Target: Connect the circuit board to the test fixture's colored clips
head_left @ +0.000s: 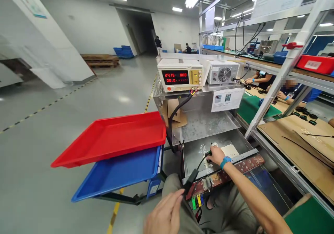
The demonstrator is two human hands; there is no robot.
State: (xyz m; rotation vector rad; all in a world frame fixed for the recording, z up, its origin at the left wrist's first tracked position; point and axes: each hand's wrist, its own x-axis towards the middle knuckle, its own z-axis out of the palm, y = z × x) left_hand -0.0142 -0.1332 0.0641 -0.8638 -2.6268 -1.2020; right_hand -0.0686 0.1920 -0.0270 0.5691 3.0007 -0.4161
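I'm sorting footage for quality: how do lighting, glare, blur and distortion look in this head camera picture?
Head view: even overhead tube lighting, soft shadows; ceiling lights glare on the grey floor; wide-angle lens bends the shelf upright and walls outward; the power supply display reads sharp; the left hand at the bottom edge is slightly soft; the right hand is clear.

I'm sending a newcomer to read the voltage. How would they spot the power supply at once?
Start at the steel bench right of the stacked red tray and blue tray. On its top shelf stand two pale boxes. The power supply is the left one, with glowing red digits; its neighbour shows a round fan grille instead.
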